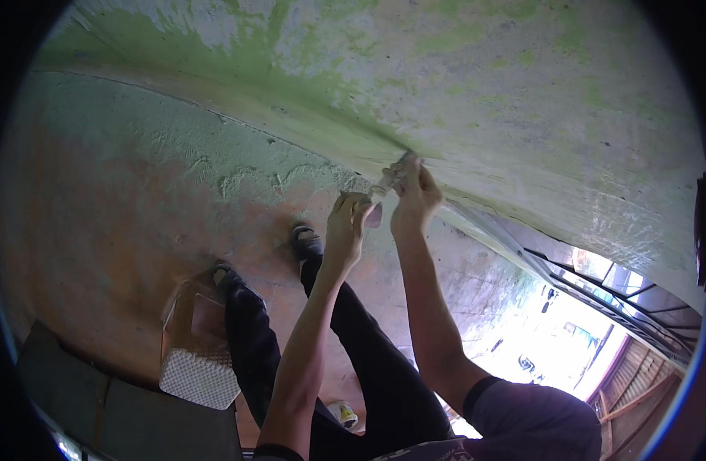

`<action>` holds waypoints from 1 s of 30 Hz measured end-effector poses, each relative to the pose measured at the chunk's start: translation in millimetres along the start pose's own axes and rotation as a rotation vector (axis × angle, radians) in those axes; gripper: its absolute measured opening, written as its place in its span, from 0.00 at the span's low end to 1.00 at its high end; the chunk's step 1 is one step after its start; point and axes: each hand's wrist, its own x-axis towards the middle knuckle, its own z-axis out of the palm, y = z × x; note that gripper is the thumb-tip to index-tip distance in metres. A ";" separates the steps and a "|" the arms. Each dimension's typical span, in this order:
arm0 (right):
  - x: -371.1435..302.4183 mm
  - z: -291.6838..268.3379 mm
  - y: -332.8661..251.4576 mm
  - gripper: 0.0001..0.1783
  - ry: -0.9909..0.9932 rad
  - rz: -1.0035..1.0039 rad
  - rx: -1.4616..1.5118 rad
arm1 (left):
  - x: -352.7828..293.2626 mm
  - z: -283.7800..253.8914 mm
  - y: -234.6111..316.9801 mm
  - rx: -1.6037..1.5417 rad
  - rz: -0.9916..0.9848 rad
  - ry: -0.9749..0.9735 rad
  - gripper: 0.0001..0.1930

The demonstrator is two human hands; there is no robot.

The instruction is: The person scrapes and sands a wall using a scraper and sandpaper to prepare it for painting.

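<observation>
A wall (476, 100) with patchy, worn green paint rises in front of me. My right hand (416, 201) is closed at the lower part of this wall. It grips a small greyish piece (405, 161) whose kind I cannot make out, held close against the painted surface. Lower and to the left, my left hand (345, 227) is closed around a flat pinkish-brown piece (374, 216), which looks like a folded sheet. Something pale and dusty (380, 187) shows between the two hands, too blurred to name.
Pale green dust (245, 173) lies on the reddish floor (122, 223) along the wall's foot. A seat with a white textured pad (199, 378) stands beside my legs. A small tub (343, 414) sits on the floor. A barred window (614, 280) and a bright opening (553, 338) are at right.
</observation>
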 end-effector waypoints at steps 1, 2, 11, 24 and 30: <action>-3.3 4.4 12.2 0.17 0.014 0.032 -0.035 | -6.4 -7.8 -12.0 0.018 -0.001 0.003 0.07; -10.4 14.4 16.6 0.17 -0.013 0.047 0.037 | -9.4 -15.3 -24.0 0.177 0.102 0.005 0.07; -9.8 2.2 5.6 0.16 0.018 0.047 -0.038 | -8.8 -7.0 -12.6 0.178 0.039 -0.011 0.06; -8.8 4.7 15.6 0.16 -0.006 0.045 -0.025 | -15.6 -5.1 -18.8 0.461 0.274 0.031 0.13; -17.9 11.8 -11.5 0.17 0.019 -0.008 0.011 | -10.1 -2.0 -19.7 0.394 0.316 0.047 0.13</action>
